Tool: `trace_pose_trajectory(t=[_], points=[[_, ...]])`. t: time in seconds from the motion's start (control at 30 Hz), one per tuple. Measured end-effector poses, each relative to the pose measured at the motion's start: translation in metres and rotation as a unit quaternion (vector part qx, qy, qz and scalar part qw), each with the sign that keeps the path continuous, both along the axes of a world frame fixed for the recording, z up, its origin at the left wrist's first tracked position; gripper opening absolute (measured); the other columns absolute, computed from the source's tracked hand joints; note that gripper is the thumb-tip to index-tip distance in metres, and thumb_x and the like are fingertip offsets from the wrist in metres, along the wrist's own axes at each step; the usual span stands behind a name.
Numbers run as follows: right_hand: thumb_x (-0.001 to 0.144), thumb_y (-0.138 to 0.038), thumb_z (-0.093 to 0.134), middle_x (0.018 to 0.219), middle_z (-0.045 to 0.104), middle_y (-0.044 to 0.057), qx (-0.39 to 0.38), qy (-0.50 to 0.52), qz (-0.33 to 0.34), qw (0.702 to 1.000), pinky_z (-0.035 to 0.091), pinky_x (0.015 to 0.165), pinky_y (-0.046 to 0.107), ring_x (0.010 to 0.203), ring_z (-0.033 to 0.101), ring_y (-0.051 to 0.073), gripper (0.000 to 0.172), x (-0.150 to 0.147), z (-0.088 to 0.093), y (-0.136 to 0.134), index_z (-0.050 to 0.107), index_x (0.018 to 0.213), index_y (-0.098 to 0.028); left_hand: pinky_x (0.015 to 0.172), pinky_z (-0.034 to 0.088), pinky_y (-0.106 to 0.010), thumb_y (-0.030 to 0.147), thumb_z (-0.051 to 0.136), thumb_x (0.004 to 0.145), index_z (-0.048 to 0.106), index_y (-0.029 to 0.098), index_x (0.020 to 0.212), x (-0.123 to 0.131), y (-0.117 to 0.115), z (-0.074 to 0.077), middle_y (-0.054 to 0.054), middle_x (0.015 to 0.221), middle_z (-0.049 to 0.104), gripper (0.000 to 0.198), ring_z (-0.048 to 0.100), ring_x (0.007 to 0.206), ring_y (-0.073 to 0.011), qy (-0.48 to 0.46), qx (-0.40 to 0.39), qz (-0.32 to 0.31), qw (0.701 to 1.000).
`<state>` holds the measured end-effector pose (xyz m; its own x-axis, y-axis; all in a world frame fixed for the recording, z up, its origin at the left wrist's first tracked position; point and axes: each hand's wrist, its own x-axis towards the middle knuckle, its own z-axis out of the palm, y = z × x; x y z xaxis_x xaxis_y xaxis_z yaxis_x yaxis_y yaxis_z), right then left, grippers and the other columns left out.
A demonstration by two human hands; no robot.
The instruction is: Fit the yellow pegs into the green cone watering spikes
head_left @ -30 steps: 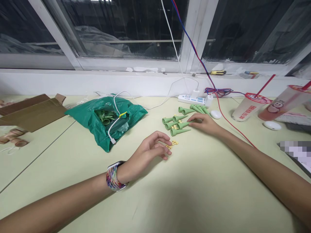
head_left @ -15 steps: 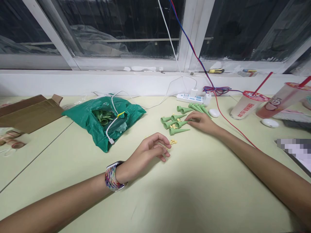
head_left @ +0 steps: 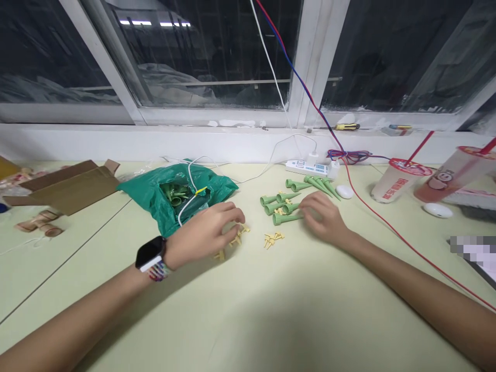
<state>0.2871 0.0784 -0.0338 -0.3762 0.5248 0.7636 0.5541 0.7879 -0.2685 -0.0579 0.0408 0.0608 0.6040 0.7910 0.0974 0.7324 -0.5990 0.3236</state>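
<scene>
My left hand [head_left: 211, 230], with a watch on its wrist, hovers over several small yellow peg-like pieces [head_left: 237, 237]. Its fingers are curved and apart from the thumb, with nothing visible between them. A separate little cluster of the same yellow pieces [head_left: 273, 238] lies between my hands. My right hand [head_left: 323, 219] is beside several green hollow cones [head_left: 281, 219] laid on their sides. Its fingers are bent and held together at the cones' pointed ends; whether they grip anything is hidden. A few yellow bits show among the cones.
A green plastic bag [head_left: 151, 194] with more green cones inside stands open behind my left hand, a white cable across it. A cardboard box [head_left: 83, 186] is at the left. A power strip [head_left: 306, 168], a white earbud case [head_left: 344, 191] and drink cups [head_left: 399, 181] stand toward the back right.
My left hand has moved left from the middle yellow cluster to the other yellow pieces. My right hand stays by the cones, its fingers bent further down. The view has shifted slightly.
</scene>
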Motion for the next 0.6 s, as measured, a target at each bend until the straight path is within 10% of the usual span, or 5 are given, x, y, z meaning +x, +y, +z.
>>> trace_pose_trajectory(t=[0.17, 0.6], points=[[0.097, -0.018, 0.058, 0.095, 0.067, 0.009, 0.060, -0.150, 0.113, 0.980, 0.052, 0.078, 0.043, 0.087, 0.060, 0.024, 0.014, -0.031, 0.002, -0.033, 0.069, 0.104, -0.023, 0.074, 0.049, -0.030, 0.034, 0.053, 0.096, 0.072, 0.022, 0.105, -0.028, 0.024, -0.007, -0.005, 0.100, 0.073, 0.024, 0.067, 0.085, -0.0204, 0.018, -0.104, 0.027, 0.994], [0.093, -0.015, 0.056, 0.089, 0.063, 0.007, 0.024, -0.143, 0.111, 0.983, 0.046, 0.067, 0.036, 0.077, 0.055, 0.021, 0.012, -0.034, 0.008, -0.033, 0.062, 0.097, -0.024, 0.066, 0.042, -0.028, 0.039, 0.057, 0.097, 0.073, 0.022, 0.110, -0.023, 0.028, -0.035, -0.003, 0.085, 0.070, 0.026, 0.061, 0.072, -0.0182, -0.055, -0.111, 0.018, 0.992]])
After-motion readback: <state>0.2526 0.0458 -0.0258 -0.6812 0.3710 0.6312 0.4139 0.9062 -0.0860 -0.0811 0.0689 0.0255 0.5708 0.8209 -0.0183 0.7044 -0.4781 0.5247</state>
